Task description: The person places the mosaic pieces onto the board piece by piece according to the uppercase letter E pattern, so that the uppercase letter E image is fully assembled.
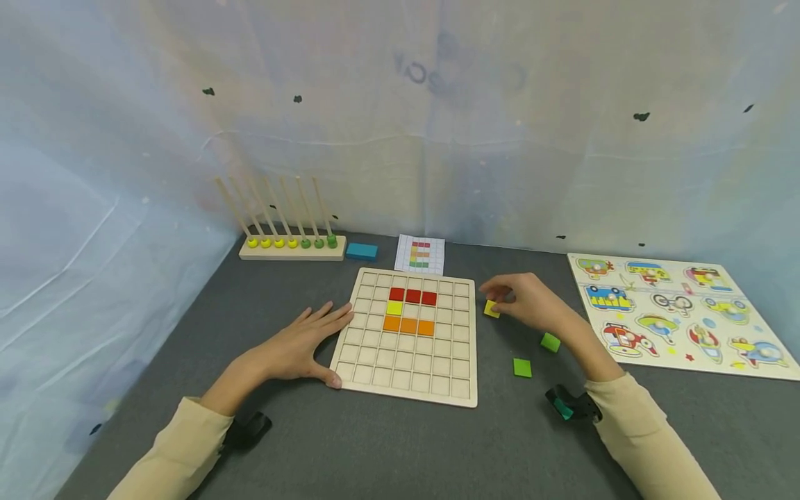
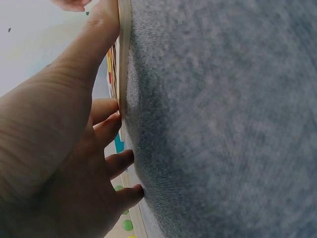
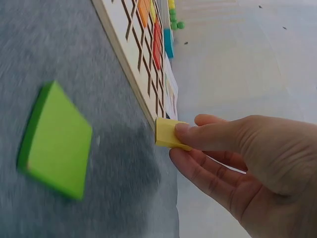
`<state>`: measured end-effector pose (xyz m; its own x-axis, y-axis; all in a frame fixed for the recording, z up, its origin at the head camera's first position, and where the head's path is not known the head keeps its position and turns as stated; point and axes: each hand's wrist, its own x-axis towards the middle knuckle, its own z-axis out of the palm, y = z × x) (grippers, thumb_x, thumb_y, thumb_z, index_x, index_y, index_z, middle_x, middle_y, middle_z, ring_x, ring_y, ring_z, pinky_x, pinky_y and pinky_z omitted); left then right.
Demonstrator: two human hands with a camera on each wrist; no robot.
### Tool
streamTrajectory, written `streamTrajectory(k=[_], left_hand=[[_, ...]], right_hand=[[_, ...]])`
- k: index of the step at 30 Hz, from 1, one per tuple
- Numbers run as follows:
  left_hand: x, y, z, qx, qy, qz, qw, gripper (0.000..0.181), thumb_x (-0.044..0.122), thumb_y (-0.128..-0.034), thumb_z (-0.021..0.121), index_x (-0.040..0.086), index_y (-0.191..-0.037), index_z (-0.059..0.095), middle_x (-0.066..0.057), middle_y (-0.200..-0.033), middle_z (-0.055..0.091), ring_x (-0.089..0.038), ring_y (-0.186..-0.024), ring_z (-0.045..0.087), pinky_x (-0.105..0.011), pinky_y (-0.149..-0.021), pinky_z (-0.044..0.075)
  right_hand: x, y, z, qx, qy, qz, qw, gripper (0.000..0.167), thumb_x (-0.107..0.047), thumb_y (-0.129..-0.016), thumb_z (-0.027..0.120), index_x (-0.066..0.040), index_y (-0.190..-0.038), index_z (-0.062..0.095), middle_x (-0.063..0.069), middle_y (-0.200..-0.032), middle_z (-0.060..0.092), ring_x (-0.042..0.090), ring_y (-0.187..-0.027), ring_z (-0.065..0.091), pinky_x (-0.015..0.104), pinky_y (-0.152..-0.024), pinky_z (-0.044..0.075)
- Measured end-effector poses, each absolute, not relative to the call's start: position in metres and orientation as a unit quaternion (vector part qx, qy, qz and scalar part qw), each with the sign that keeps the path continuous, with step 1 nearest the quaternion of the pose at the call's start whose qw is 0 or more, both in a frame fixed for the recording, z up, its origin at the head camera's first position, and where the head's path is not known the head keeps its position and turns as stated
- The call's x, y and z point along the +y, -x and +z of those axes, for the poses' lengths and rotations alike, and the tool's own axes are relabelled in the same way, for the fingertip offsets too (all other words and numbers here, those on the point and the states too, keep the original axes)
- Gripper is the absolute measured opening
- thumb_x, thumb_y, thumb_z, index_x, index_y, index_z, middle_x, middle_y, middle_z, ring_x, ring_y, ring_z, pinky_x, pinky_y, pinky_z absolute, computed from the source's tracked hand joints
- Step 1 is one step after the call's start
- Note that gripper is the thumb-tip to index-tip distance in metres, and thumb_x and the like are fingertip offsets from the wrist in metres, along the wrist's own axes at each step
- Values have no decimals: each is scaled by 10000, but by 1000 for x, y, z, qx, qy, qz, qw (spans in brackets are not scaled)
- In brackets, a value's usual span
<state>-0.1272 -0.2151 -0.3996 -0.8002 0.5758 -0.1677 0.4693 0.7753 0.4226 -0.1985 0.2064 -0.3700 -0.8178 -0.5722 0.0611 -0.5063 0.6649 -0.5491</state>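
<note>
In my head view, the left hand (image 1: 298, 348) lies with fingers spread against the left edge of the wooden grid board (image 1: 403, 361), around the centre of the frame. Right of centre, the right hand (image 1: 531, 302) pinches a yellow tile (image 1: 492, 310) just beside the board's right edge; I can't tell whether that tile touches the surface (image 1: 400, 444). On the board I see three red tiles (image 1: 412, 297) in a row, another yellow tile (image 1: 394, 307) under the leftmost, then three orange tiles (image 1: 409, 326). Two green tiles (image 1: 522, 368) lie loose, lower right of centre.
</note>
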Motion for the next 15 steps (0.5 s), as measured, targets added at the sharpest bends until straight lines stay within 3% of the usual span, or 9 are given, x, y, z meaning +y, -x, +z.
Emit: streamTrajectory(k=[15], left_hand=[[-214, 127, -398, 933, -273, 182, 150, 1216, 705, -652, 730, 104, -1574, 212, -82, -1633, 157, -388, -1486, 90, -623, -1159, 59]], right_hand=[[159, 197, -366, 889, 333, -307, 66, 307, -1, -878, 705, -3, -1184, 682, 48, -965, 700, 191, -895, 636, 358, -778, 548]])
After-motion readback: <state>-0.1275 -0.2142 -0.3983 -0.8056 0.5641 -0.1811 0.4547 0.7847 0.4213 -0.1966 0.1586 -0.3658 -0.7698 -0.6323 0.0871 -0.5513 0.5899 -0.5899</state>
